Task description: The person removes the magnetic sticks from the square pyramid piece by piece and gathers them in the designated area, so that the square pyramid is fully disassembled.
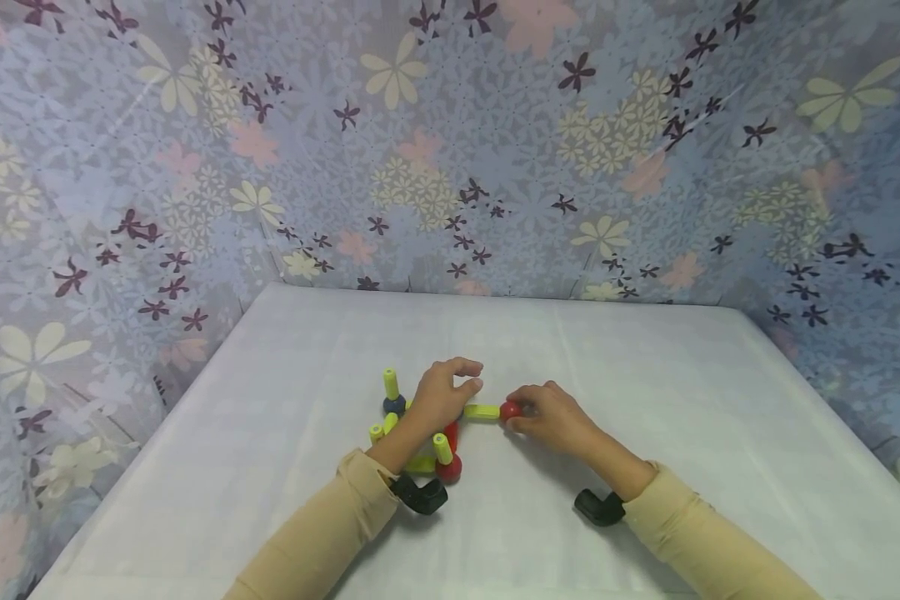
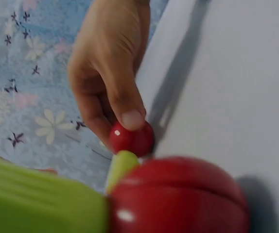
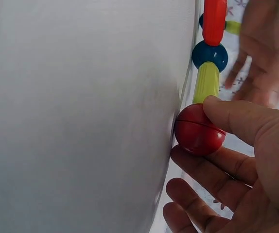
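Note:
My right hand pinches a red ball between thumb and fingers. From that ball a yellow-green rod runs left to a dark blue ball, and a red rod joins the blue ball's other side. My left hand hovers over the structure of rods and balls, fingers extended and thumb apart, with nothing seen in its grip. Below it, a red ball carries an upright yellow-green rod. My left hand and forearm hide part of the structure.
At the structure's left, another upright rod stands on a dark blue ball. The white-covered table extends around it, with a floral cloth behind and at the sides.

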Demonstrator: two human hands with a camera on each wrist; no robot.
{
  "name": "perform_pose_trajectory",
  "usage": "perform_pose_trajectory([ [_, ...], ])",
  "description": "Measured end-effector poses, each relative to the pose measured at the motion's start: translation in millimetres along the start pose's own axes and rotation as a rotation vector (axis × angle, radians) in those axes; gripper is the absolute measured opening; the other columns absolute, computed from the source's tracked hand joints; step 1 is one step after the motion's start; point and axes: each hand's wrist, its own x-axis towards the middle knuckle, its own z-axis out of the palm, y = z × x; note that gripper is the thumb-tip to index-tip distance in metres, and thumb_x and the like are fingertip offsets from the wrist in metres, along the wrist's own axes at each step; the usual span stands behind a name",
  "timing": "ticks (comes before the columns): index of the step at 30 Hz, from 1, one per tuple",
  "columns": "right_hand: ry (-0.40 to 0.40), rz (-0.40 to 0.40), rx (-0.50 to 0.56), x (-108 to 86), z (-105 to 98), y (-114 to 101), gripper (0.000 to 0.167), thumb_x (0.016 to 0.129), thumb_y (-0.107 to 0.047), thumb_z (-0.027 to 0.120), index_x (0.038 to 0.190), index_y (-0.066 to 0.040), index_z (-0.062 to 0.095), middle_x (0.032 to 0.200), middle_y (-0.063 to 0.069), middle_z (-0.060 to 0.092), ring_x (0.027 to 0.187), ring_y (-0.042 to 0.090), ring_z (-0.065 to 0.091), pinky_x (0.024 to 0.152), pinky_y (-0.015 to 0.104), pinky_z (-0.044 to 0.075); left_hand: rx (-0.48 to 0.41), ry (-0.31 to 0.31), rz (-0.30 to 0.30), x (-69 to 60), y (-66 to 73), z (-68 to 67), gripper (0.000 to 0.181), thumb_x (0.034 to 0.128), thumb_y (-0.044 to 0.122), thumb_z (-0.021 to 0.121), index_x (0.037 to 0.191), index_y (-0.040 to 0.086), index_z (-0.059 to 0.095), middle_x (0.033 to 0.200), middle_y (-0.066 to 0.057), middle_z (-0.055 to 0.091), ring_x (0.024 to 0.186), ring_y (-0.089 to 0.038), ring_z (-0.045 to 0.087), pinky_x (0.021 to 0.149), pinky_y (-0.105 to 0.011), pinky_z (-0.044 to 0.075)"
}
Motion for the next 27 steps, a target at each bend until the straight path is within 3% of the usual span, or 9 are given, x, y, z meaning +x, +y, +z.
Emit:
perform_pose_trajectory([
  [5, 0.004, -0.015, 0.005, 1.6, 3, 2, 0.036, 0.079, -0.025, 0.074, 0.112, -0.013, 0.067, 0.106, 0.0, 0.069, 0.095, 0.016, 0.053, 0.082, 0.037, 0.045, 0.105, -0.102, -0.074, 2.0, -9.3, 4.6, 0.025, 0.0897, 0.026, 0.062, 0.114, 0.02, 0.067, 0.117, 0.001, 0.067, 0.117, -0.024, 0.055, 0.101, -0.046, 0.04],
  [10, 0.0, -0.027, 0.019, 1.7, 4, 1, 0.036, 0.079, -0.026, 0.074, 0.113, -0.013, 0.067, 0.106, 0.0, 0.068, 0.094, 0.016, 0.053, 0.08, 0.035, 0.044, 0.236, -0.175, -0.068, 3.5, -14.0, 7.3, 0.025, 0.0866, 0.027, 0.066, 0.111, 0.022, 0.068, 0.114, 0.004, 0.069, 0.114, -0.022, 0.056, 0.104, -0.048, 0.031],
  [18, -0.012, -0.023, 0.031, 1.1, 5, 0, 0.038, 0.079, -0.026, 0.074, 0.114, -0.013, 0.066, 0.105, 0.0, 0.067, 0.094, 0.015, 0.052, 0.078, 0.033, 0.043, 0.319, -0.211, -0.034, 2.3, -16.2, 7.1, 0.026, 0.0848, 0.025, 0.068, 0.111, 0.023, 0.069, 0.115, 0.003, 0.069, 0.119, -0.022, 0.055, 0.105, -0.048, 0.029],
  [27, 0.0, -0.024, 0.007, -0.5, 6, -2, 0.037, 0.078, -0.027, 0.075, 0.112, -0.014, 0.067, 0.099, -0.002, 0.065, 0.09, 0.014, 0.051, 0.075, 0.031, 0.042, 0.365, -0.194, 0.015, 0.5, -16.6, 7.2, 0.02, 0.0844, 0.025, 0.069, 0.104, 0.023, 0.072, 0.109, 0.003, 0.071, 0.113, -0.021, 0.058, 0.101, -0.048, 0.033],
])
